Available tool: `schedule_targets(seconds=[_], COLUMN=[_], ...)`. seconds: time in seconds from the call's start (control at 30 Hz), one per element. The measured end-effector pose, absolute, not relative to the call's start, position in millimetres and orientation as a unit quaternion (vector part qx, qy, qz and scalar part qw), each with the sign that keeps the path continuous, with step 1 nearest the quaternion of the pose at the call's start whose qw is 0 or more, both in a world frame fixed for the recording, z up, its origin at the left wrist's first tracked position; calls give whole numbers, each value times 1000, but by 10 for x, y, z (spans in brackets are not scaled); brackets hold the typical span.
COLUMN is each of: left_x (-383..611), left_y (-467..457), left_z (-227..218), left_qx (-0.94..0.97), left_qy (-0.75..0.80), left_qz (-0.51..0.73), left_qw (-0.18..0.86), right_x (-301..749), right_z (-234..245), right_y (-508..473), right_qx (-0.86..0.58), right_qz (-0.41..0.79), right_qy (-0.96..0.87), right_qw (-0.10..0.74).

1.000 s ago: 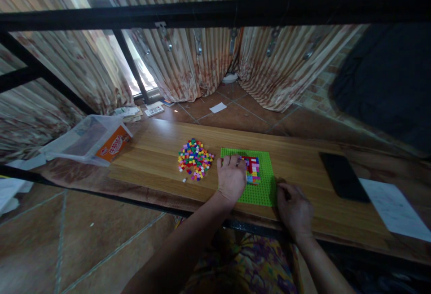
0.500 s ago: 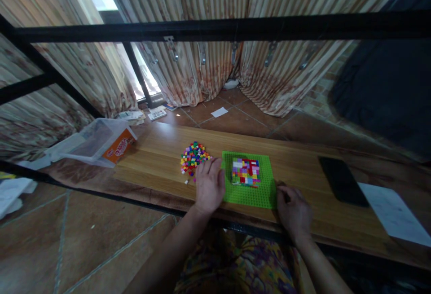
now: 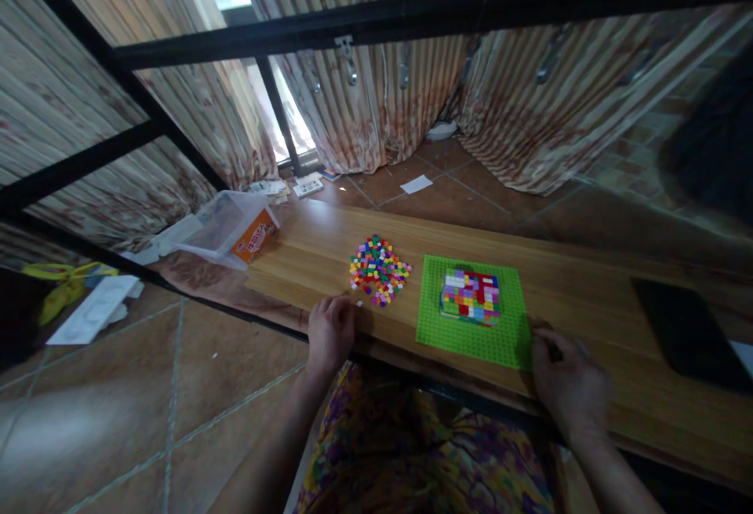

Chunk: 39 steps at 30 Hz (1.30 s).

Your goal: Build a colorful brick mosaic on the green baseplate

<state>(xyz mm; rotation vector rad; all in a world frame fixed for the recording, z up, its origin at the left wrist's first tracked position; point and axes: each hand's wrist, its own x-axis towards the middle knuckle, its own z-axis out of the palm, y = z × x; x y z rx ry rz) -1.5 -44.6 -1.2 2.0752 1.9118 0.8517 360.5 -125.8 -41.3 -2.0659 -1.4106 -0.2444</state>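
Note:
A green baseplate [image 3: 434, 327] lies on the wooden table [image 3: 311, 251], with a low block of many-coloured small bricks [image 3: 471, 295] built on its middle. To its left sits a loose pile of small coloured bricks [image 3: 380, 271]. One white brick [image 3: 359, 304] lies apart, just in front of the pile. My left hand [image 3: 330, 333] rests at the table's front edge near that white brick, fingers curled under; what they hold, if anything, is hidden. My right hand [image 3: 568, 384] has its fingers closed on the baseplate's near right corner.
A clear plastic tub [image 3: 227, 225] with an orange label lies tipped at the table's left end. A black phone [image 3: 685, 333] lies at the right. Black metal frame bars [image 3: 412, 16] cross overhead and to the left. Curtains hang behind; papers lie on the tiled floor.
My left hand left the brick block, passed the pile and drew back to the table's front edge. My head turned left, so everything shifted right. My right hand stayed at the plate's corner.

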Motion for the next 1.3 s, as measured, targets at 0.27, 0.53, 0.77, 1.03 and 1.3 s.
schedule_targets(seconds=[0.27, 0.53, 0.77, 1.03, 1.3], left_x=[179, 373, 966, 1573, 1672], left_y=[-319, -327, -332, -111, -22], left_z=[10, 118, 356, 390, 335], left_qx=[728, 724, 758, 838, 846], left_qy=[656, 619, 519, 436, 435], left_qz=[194, 257, 316, 290, 276], left_qw=[47, 165, 236, 153, 136], right_x=[3586, 3561, 3541, 3517, 3534], right_z=[-399, -399, -371, -347, -366], right_y=[-1247, -1234, -1233, -1225, -1219], right_qx=[-787, -794, -784, -795, -785], right_qz=[-91, -81, -62, -59, -46], right_qy=[-527, -514, -521, -509, -518], right_qw=[307, 316, 333, 325, 338])
